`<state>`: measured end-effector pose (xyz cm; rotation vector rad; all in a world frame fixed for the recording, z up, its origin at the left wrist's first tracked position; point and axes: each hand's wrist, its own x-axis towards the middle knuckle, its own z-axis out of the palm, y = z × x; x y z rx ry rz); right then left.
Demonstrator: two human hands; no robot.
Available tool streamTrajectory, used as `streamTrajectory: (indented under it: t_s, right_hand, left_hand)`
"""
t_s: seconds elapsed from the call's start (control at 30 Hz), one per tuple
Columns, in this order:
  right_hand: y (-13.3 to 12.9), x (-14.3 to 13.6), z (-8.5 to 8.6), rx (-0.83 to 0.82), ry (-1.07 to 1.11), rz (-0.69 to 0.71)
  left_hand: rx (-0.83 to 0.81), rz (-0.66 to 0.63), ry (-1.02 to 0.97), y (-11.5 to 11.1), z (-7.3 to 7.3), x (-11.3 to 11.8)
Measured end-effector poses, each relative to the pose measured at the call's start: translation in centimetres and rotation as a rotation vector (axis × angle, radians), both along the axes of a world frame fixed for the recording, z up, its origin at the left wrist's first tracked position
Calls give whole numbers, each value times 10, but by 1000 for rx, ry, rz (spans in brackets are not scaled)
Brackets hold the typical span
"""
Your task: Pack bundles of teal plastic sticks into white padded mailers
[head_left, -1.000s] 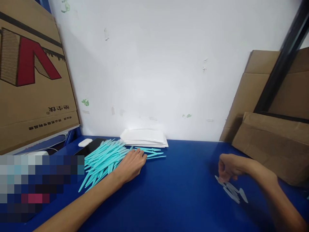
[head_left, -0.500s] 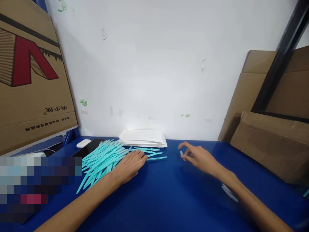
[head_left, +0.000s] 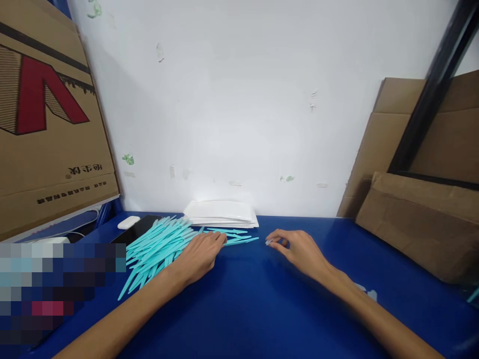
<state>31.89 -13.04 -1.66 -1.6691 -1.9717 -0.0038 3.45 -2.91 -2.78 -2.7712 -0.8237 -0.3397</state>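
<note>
My left hand (head_left: 205, 249) rests at the right edge of a heap of thin turquoise sticks (head_left: 160, 244), its fingers closed at the left end of a few loose turquoise sticks (head_left: 241, 240); the fingertips are partly hidden. To the right, above the blue table, my right hand (head_left: 294, 248) pinches a small translucent piece (head_left: 268, 242) between thumb and fingertips. Other translucent pieces (head_left: 371, 294) lie beside the right forearm, partly covered by it.
A stack of white sheets (head_left: 220, 213) lies against the wall. At the left are a dark phone-like object (head_left: 138, 228), a white case (head_left: 128, 222) and a large cardboard box (head_left: 56, 149). Brown cardboard (head_left: 419, 224) stands at the right.
My right hand has moved left and its fingers have closed on the small translucent piece. A turquoise stick at my left hand has shifted slightly, its right end tilting up.
</note>
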Motion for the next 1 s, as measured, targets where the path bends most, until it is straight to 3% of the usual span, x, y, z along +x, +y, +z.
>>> streamTrajectory:
  t_s: [0.17, 0.33, 0.8, 1.0]
  right_hand:
    - [0, 0, -1, 60, 4, 7]
    - [-1, -4, -1, -14, 56, 19]
    - [-2, -3, 0, 117, 23, 29]
    - [-2, -6, 0, 148, 32, 53]
  left_hand:
    - [-87, -42, -78, -1, 2, -2]
    - [-129, -50, -92, -3, 3, -1]
    - [-119, -29, -70, -7, 7, -1]
    - [-106, -82, -78, -7, 6, 1]
